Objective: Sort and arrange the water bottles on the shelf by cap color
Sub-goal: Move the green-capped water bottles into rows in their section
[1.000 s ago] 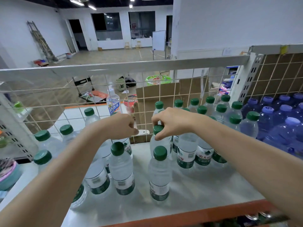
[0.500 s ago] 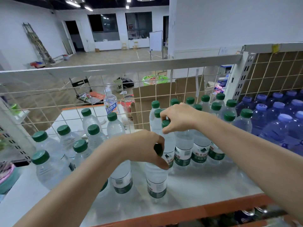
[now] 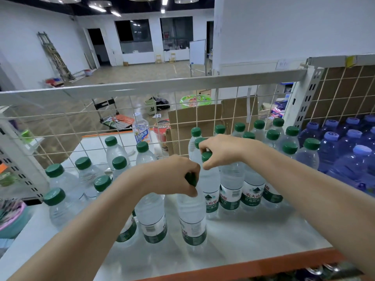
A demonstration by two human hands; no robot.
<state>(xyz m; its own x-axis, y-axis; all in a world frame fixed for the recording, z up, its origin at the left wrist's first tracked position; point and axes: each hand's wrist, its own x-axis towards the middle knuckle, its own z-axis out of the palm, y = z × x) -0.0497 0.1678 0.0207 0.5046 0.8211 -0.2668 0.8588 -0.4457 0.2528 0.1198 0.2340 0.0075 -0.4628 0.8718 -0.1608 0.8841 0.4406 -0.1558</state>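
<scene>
Hands: left hand (image 3: 172, 175) pinches front bottle (image 3: 191, 216) cap; right hand (image 3: 221, 152) pinches rear bottle (image 3: 211, 185) cap. Slide yours upright into green-capped row, avoiding neighbours.

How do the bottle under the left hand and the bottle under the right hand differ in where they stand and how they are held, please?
The bottle under the left hand stands apart at the front of the shelf; the bottle under the right hand stands further back, against the packed green-capped group. The left hand wraps over its cap, nearly hiding it; the right hand pinches its cap with its fingertips, leaving it visible. Both bottles are upright, clear and green-capped.
</scene>
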